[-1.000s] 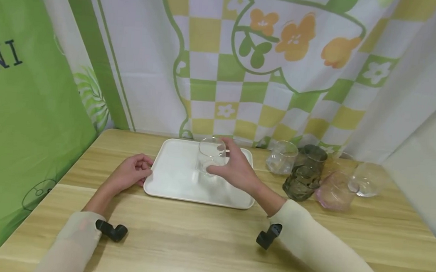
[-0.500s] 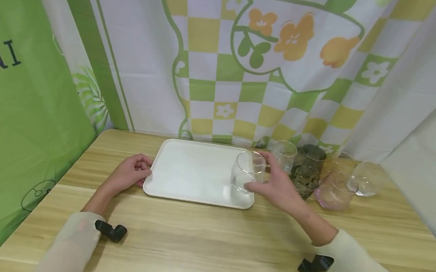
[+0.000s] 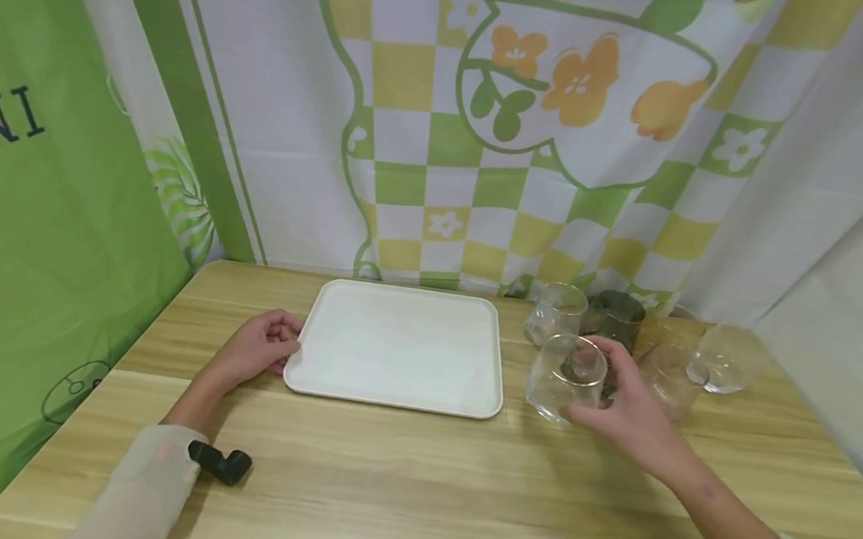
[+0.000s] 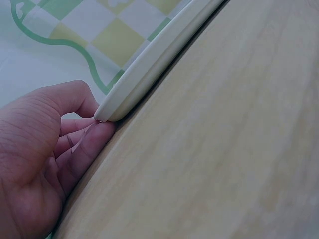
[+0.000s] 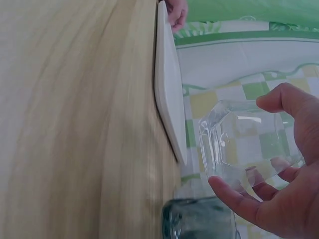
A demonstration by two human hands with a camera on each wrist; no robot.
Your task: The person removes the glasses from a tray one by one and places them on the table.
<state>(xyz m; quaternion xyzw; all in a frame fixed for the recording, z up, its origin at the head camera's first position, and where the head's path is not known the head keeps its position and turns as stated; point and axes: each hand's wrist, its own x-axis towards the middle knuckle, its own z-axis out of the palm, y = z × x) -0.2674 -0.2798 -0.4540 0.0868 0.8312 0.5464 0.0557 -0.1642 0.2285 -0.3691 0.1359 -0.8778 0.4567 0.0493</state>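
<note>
Right hand (image 3: 634, 414) wrapped around a clear glass (image 3: 567, 379), thumb on the near side and fingers curled round the far side, so clamped on it pretty solidly. Held just right of the white tray (image 3: 397, 346), off its edge and out over the wooden table (image 3: 404, 482); can't tell whether the base is actually touching the wood. From the right wrist view, same glass (image 5: 246, 142) sits between thumb and fingers (image 5: 234, 196), with the tray's rim (image 5: 169, 94) a bit further along.

Right behind it, a small cluster of other glassware: a second clear glass (image 3: 557, 312) near the tray's back right corner, a dark smoky green glass (image 3: 619, 314) beside that, a pinkish glass (image 3: 671, 375) partly hidden by the fingers, and a rounder clear glass (image 3: 726, 358) furthest right. All standing upright, packed close together.

Left hand (image 3: 256, 348) resting on the table at the tray's left edge, fingers loosely curled, gripping nothing. Left wrist view shows fingertips (image 4: 92, 142) tucked right against the tray's corner (image 4: 107, 113), touching it.

Checked floral curtain (image 3: 529, 127) hanging behind, green cloth (image 3: 49, 221) on the left.
</note>
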